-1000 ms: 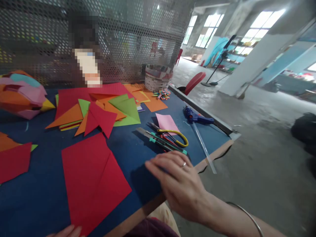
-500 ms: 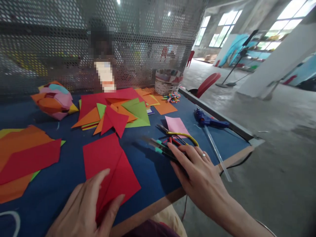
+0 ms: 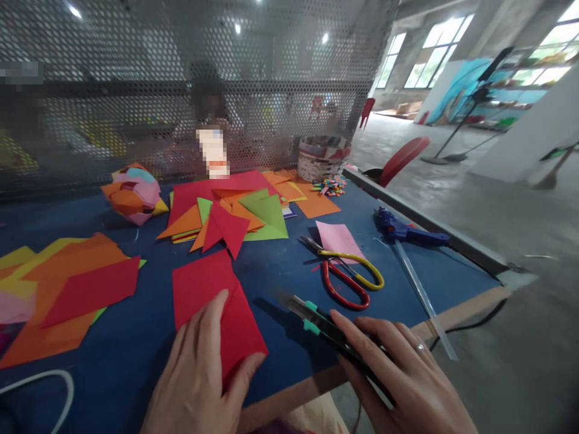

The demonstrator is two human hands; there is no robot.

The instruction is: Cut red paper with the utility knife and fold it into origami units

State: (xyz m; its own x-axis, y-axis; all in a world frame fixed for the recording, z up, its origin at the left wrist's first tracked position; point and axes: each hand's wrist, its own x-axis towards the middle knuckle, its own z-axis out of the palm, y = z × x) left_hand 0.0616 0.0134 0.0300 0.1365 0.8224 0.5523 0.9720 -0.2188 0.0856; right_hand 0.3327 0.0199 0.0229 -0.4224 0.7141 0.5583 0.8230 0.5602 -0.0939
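Folded red paper (image 3: 203, 277) lies on the blue tabletop under my left hand (image 3: 203, 361). The fingers of that hand are stretched over the paper, and its thumb, set apart, touches the near right corner. To the right, my right hand (image 3: 393, 367) is closed around a black and teal utility knife (image 3: 332, 331). The blade points away to the left, its tip blurred, above the table. Just beyond the knife lie scissors (image 3: 346, 283) with one red and one yellow handle, partly over a pink paper sheet (image 3: 337, 238).
Coloured paper pieces (image 3: 90, 271) lie at left, with more behind the red paper. A paper ball (image 3: 136, 196), a woven basket (image 3: 323, 158) and small coloured bits (image 3: 332, 185) stand farther back. A blue glue gun (image 3: 407, 232) lies at right. Perforated metal (image 3: 271, 108) borders the back.
My left hand has slid right over the red paper, its thumb reaching the corner. My right hand has drawn the knife nearer, uncovering the scissors' handles. The view has shifted slightly left.
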